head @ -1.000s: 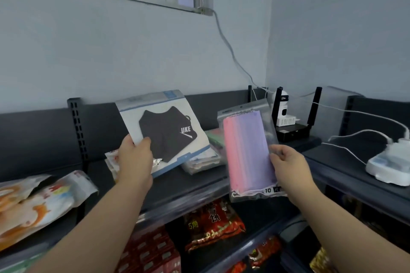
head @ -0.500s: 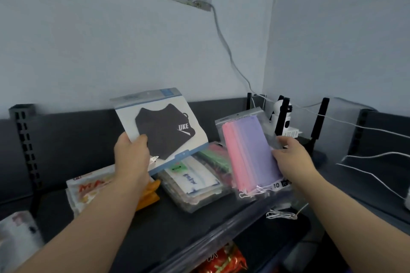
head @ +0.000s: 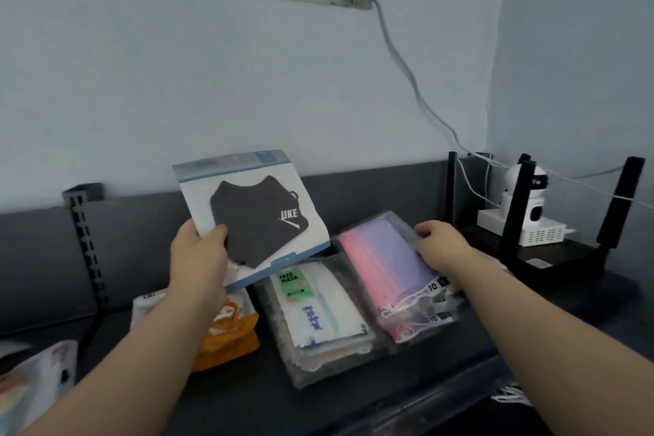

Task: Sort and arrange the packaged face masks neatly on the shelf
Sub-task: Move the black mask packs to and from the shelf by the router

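Observation:
My left hand point(head: 198, 258) grips the lower left corner of a black mask pack point(head: 254, 212) with a white and blue card, held up and tilted above the dark shelf point(head: 247, 389). My right hand point(head: 442, 244) holds the right edge of a clear pack of pink and purple masks point(head: 385, 258), which lies slanted on the shelf pile. Left of it lies a clear pack of white masks point(head: 318, 319) with a green "FACE MASK" label. An orange and white pack point(head: 230, 329) sits under my left forearm.
A black router point(head: 552, 258) with upright antennas and a white camera point(head: 527, 209) stand at the right end of the shelf. White cables run down the wall. More packets point(head: 35, 386) lie at the far left. A slotted shelf upright point(head: 85, 244) rises at the back.
My right hand has lowered the pink and purple pack onto the pile on the shelf. The black mask pack stays raised in my left hand. The camera view has shifted closer and to the right.

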